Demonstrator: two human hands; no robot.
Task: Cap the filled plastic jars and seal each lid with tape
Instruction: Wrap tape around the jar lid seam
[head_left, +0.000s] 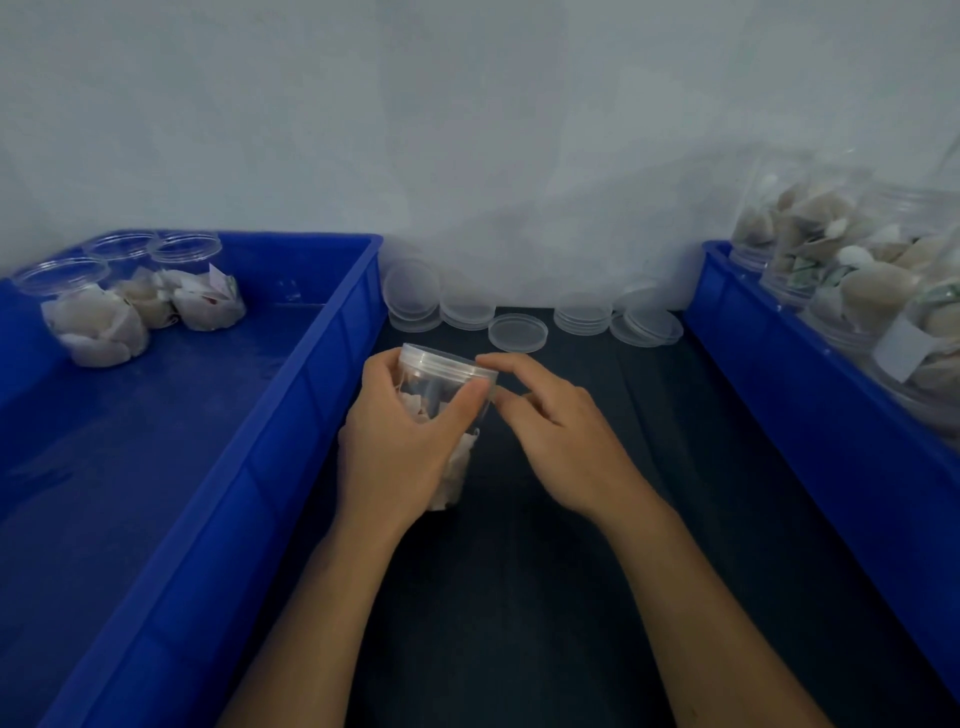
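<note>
Surface: a dark, matte tabletop (545, 597) against a pale wall (467, 130), with a crate on either side of the working strip.
Held jar: a clear round plastic jar (451, 415) filled with pale wrapped pieces, tilted in the middle of the strip, its clear plastic lid (447, 362) on top.
Left hand: the left hand (400, 441) wraps the jar's body, thumb laid across the front just under the lid.
Right hand: the right hand (561, 441) has fingers bent loosely, fingertips at the lid's right edge; whether they pinch anything I cannot tell.
Left crate: a large blue plastic crate (291, 415) with three filled, uncapped clear jars (140, 296) in its far left corner.
Right crate: a second blue plastic crate (831, 415) packed with filled clear jars (857, 270).
Spare lids: loose and stacked clear round lids (517, 331) lie along the wall between the crates.
</note>
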